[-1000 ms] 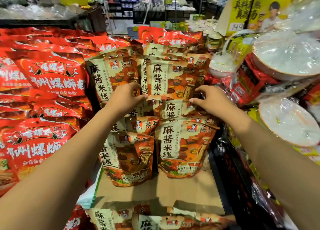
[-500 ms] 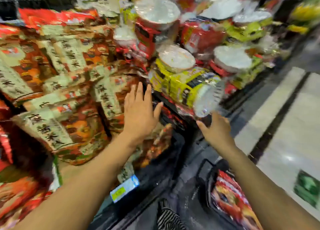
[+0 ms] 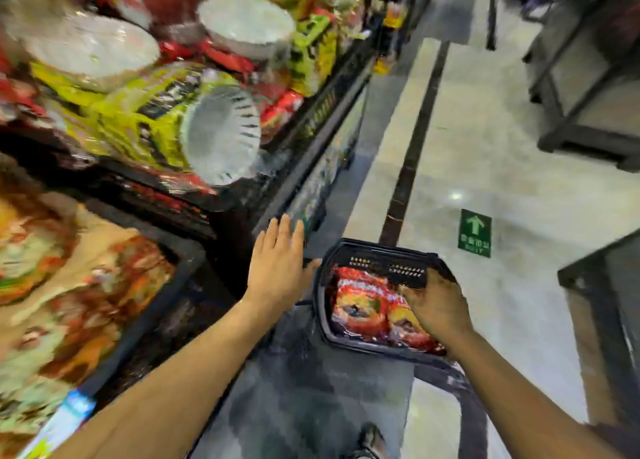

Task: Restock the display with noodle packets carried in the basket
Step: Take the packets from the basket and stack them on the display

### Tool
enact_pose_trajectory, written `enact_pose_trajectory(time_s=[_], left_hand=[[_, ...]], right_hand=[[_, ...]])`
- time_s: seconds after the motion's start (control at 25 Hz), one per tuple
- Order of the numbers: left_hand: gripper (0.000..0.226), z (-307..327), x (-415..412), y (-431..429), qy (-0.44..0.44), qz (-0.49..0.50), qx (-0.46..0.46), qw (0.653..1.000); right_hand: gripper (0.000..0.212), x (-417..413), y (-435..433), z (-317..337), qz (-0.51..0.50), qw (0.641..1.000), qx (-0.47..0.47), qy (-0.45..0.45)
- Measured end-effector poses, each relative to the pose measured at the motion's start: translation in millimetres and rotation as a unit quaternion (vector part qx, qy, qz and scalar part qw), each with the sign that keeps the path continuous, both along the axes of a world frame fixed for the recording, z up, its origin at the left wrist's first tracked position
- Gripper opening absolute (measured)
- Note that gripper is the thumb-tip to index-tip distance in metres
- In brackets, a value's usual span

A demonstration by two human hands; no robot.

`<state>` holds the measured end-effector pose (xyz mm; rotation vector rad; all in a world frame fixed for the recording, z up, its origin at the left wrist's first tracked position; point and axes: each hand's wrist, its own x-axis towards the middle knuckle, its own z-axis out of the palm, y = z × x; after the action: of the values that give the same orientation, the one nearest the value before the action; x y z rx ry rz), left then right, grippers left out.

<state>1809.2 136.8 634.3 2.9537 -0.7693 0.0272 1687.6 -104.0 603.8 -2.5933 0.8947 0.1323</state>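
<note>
Low in the aisle, just beside the display (image 3: 86, 285), the basket (image 3: 377, 245) holds red noodle packets (image 3: 360, 306) lying flat. The right hand (image 3: 436, 306) lies inside it, its fingers (image 3: 414, 294) bent down onto the top packet; the blur hides whether they have closed on it. The left hand (image 3: 277, 271) hovers beside the basket rim, fingers straight and close together, holding nothing. The packets are judged light, soft and crinkly, with slick film and brittle contents. Take one by an edge seam or across its width, without squeezing.

left hand (image 3: 277, 268) flat, right hand (image 3: 437, 307) bent down
</note>
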Motion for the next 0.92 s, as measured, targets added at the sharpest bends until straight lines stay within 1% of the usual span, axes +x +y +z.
enact_pose_trajectory(time_s=[0.12,0.16,0.24,0.36,0.4,0.48,0.6,0.72,0.84,0.92], left_hand=[[0.078,-80,11,-59,0.01,-0.004,-0.027,1.0],[0.081,-109,12,-73,0.034,0.002,-0.021,0.999],[0.087,-189,13,-102,0.063,0.012,-0.029,0.997],[0.082,-300,12,-130,0.13,0.038,-0.034,0.99],[0.082,-327,13,-137,0.145,0.05,-0.035,0.988],[0.085,-374,15,-150,0.153,0.062,-0.044,0.985],[0.097,-442,25,-176,0.179,0.065,-0.053,0.98],[0.106,-491,41,-201,0.217,0.089,-0.052,0.971],[0.115,-527,56,-213,0.254,0.162,-0.038,0.953],[0.124,-551,69,-214,0.296,0.209,-0.067,0.93]], right_hand=[[0.057,2,-48,-70,0.006,1.0,-0.014,0.006],[0.059,3,-59,-94,0.012,1.0,-0.018,0.014],[0.063,1,-82,-164,0.014,0.999,-0.021,0.036],[0.062,-4,-109,-271,0.012,0.999,-0.003,0.031],[0.066,-5,-116,-300,0.007,0.999,0.004,0.032],[0.079,-3,-132,-346,-0.017,0.999,0.009,0.031],[0.099,7,-158,-404,-0.053,0.998,0.012,0.045],[0.108,22,-170,-451,-0.101,0.991,0.06,0.068],[0.112,37,-177,-488,-0.139,0.98,0.1,0.104],[0.123,46,-184,-509,-0.16,0.97,0.143,0.114]])
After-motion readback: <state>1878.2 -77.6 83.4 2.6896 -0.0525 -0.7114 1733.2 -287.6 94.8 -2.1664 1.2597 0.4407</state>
